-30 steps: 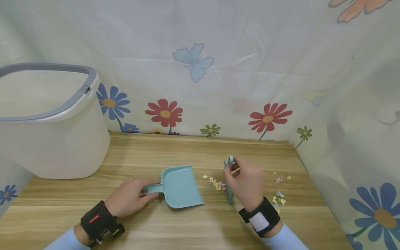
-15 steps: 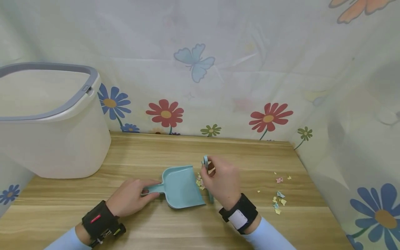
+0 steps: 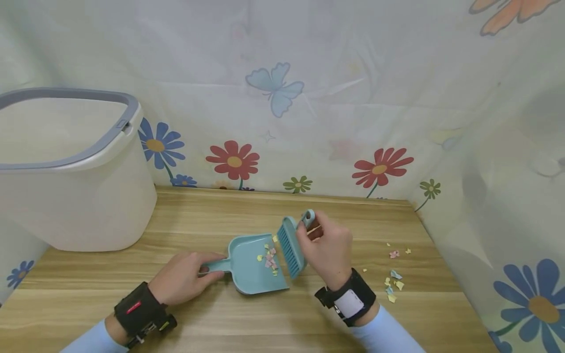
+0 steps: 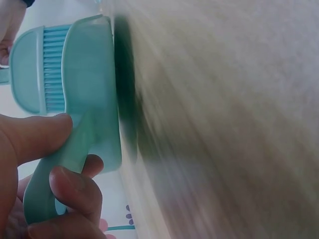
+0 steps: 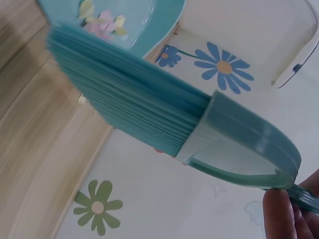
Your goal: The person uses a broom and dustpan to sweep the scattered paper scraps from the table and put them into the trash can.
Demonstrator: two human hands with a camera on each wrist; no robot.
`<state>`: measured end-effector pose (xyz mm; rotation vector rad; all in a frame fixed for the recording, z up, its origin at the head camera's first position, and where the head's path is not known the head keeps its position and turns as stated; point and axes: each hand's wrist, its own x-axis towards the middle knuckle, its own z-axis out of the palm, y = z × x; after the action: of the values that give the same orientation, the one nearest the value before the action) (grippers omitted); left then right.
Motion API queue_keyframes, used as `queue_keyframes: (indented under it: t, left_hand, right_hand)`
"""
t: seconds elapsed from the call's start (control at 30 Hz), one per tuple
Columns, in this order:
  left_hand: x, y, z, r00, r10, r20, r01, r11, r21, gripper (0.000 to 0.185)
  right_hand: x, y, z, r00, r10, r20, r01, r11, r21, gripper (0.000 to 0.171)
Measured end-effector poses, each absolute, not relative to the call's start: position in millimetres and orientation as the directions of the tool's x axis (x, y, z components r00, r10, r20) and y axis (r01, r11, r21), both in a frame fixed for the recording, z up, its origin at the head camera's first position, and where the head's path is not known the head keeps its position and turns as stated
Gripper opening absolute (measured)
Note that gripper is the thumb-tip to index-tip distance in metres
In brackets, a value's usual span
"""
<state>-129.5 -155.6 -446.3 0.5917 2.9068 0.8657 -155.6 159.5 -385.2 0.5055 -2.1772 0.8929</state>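
Small teal plastic dustpan (image 3: pixel 256 262) and matching teal hand brush (image 3: pixel 291 242) meet over a wooden tabletop (image 3: pixel 273 318).

The left hand (image 3: pixel 185 277) curls its fingers round the dustpan's stubby handle, pan flat on the wood with coloured paper scraps (image 3: pixel 268 257) inside. The right hand (image 3: pixel 328 252) pinches the brush's looped handle, bristles tilted at the pan's right lip. Both tools look light, stiff and a little slick, so the handles are best for holding; the scraps would scatter easily.

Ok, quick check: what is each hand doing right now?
Left hand: grips the dustpan by its handle.
Right hand: holds the small teal brush by its handle, bristles at the dustpan's edge.
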Motion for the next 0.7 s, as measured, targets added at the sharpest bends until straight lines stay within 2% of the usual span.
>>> queue_keyframes:
  t: [0.43, 0.7]
  left_hand:
    - [-132, -161, -436, -0.942, 0.336, 0.018, 0.300, 0.813, 0.499, 0.035]
    - [-134, -163, -436, -0.940, 0.339, 0.032, 0.310, 0.814, 0.492, 0.035]
  right_hand:
    - [-171, 163, -396, -0.669, -0.117, 0.734, -0.528, 0.770, -0.358, 0.007]
    - [-176, 151, -403, -0.652, -0.190, 0.734, -0.562, 0.771, -0.301, 0.007]
